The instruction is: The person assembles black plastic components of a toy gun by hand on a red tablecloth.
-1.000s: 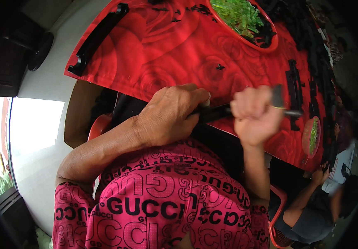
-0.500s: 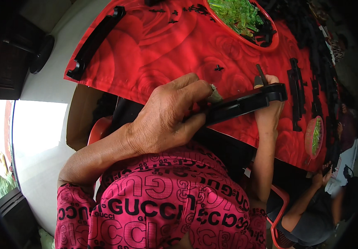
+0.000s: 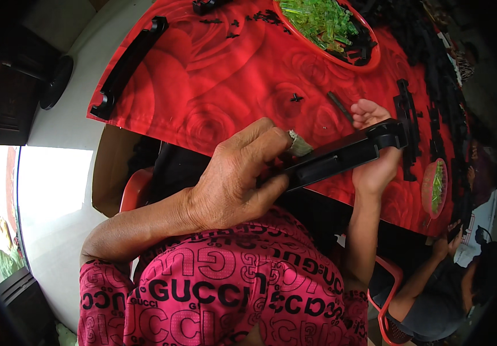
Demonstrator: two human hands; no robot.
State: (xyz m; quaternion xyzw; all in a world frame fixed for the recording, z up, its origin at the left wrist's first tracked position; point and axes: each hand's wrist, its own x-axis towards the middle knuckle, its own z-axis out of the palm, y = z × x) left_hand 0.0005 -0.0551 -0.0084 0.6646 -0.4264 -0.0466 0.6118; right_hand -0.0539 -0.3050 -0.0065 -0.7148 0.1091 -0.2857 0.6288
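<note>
My left hand [image 3: 237, 179] is closed round the near end of a long black plastic piece [image 3: 335, 161] with a notched, rounded far end. Pale greyish wrapping [image 3: 299, 144] shows at a fingertip of this hand. The piece slants up to the right, over the table's front edge. Behind its far end is my right hand [image 3: 372, 167], palm partly showing and fingers loosely bent, nothing visible in them; the piece covers part of it. A thin dark stick [image 3: 339, 106] lies on the red cloth, close to those fingertips. Beyond it sits a small black cross-shaped part [image 3: 297, 98].
A similar long black piece [image 3: 130, 69] lies along the table's left edge. A red basin [image 3: 373, 57] holds green translucent pieces. More black parts [image 3: 407, 127] and a pink bowl [image 3: 427, 187] of green pieces are at the right. Another person's arm [image 3: 424, 282] shows at lower right.
The stick, upright at my right fingers before, now lies on the cloth to their left. My right hand has turned, showing more palm. The black piece has shifted slightly right.
</note>
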